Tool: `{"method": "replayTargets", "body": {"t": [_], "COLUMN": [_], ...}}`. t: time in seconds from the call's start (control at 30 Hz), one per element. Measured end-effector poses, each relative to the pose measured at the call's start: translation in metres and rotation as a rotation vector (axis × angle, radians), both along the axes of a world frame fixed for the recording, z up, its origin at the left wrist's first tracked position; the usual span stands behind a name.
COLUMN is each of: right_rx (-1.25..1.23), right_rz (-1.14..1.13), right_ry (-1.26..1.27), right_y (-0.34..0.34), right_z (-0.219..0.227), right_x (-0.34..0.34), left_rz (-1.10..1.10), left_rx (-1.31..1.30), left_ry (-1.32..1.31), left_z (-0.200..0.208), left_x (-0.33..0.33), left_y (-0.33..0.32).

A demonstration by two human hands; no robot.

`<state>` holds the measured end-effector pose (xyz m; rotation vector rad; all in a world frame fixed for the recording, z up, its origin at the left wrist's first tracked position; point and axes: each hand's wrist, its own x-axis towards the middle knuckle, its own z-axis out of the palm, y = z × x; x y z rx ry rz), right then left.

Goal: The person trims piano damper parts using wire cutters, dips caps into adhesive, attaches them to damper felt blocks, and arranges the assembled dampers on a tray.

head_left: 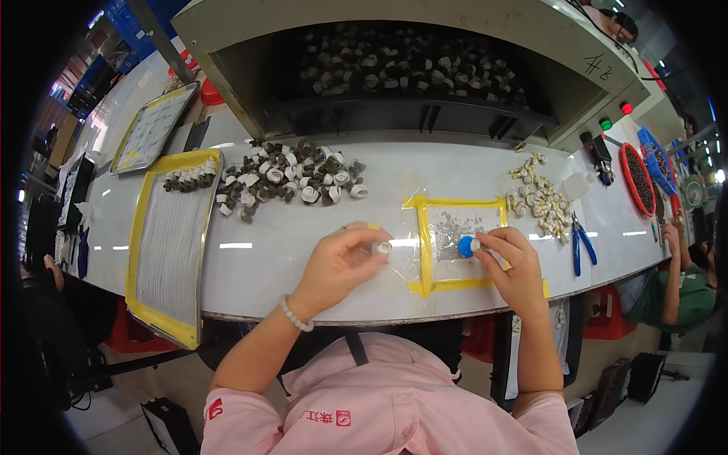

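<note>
- The left hand [334,262] is closed in a pinch, thumb and forefinger on a small white piece [384,247], just left of the taped panel [447,269]; a light grip by its sides would, I judge, keep the round face free;
- The right hand [519,265] pinches a small blue-and-white piece [466,246] by its white end, over the panel; whether the blue end touches the surface I cannot tell; keeping it steady looks wise;
- Yellow tape [425,254] edges the panel on the counter [265,265]; best to keep fingers off the dark specks [455,222], lest they smear;
- Blue-handled cutters [583,246] lie to the right, with small brass-and-white parts [542,197] heaped beyond; the right hand wants care there;
- Farther left, dark-and-white pieces [292,174] lie heaped; loose ones could roll if knocked.
</note>
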<state>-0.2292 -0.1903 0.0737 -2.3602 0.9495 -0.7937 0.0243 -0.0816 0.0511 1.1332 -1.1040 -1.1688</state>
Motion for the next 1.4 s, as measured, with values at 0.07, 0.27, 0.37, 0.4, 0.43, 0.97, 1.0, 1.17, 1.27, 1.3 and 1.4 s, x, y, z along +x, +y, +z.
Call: {"method": "replayTargets", "body": {"t": [0.07, 0.27, 0.37, 0.4, 0.43, 0.97, 1.0, 1.17, 1.27, 1.3, 1.4], "right_rx": [-0.005, 0.025, 0.046, 0.059, 0.06, 0.326, 0.359, 0.447, 0.48, 0.496, 0.485], "right_rz": [0.002, 0.004, -0.002, -0.007, -0.005, 0.172, 0.221, 0.28, 0.316, 0.322, 0.334], "right_ry": [-0.002, -0.028, -0.034, -0.035, -0.032, -0.23, -0.254, -0.261, -0.262, -0.258, -0.236], "right_y": [-0.001, 0.001, 0.002, 0.003, 0.003, 0.019, 0.021, 0.03, 0.032, 0.033, 0.034], "right_z": [-0.001, -0.003, -0.004, -0.003, -0.004, 0.004, 0.004, 0.006, 0.005, 0.005, 0.005], "right_x": [0.001, 0.004, 0.005, 0.005, 0.006, 0.026, 0.029, 0.04, 0.043, 0.044, 0.045], "left_rz": [-0.022, 0.031, 0.059, 0.061, 0.071, 0.014, 0.013, 0.072, 0.052, 0.052, 0.052], "left_rx": [0.099, 0.113, 0.181, 0.183, 0.147, 0.239, 0.24, 0.191, 0.191, 0.191, 0.175], "left_ry": [0.148, 0.24, 0.256, 0.259, 0.244, 0.511, 0.512, 0.532, 0.555, 0.556, 0.573], "left_z": [0.0, -0.003, -0.001, -0.002, -0.005, -0.003, -0.007, -0.022, -0.019, -0.018, -0.018], "left_x": [-0.009, -0.025, -0.026, -0.026, -0.026, -0.036, -0.037, -0.038, -0.039, -0.04, -0.04], "left_y": [0.012, 0.023, 0.025, 0.025, 0.026, 0.03, 0.032, 0.032, 0.032, 0.032, 0.031]}}
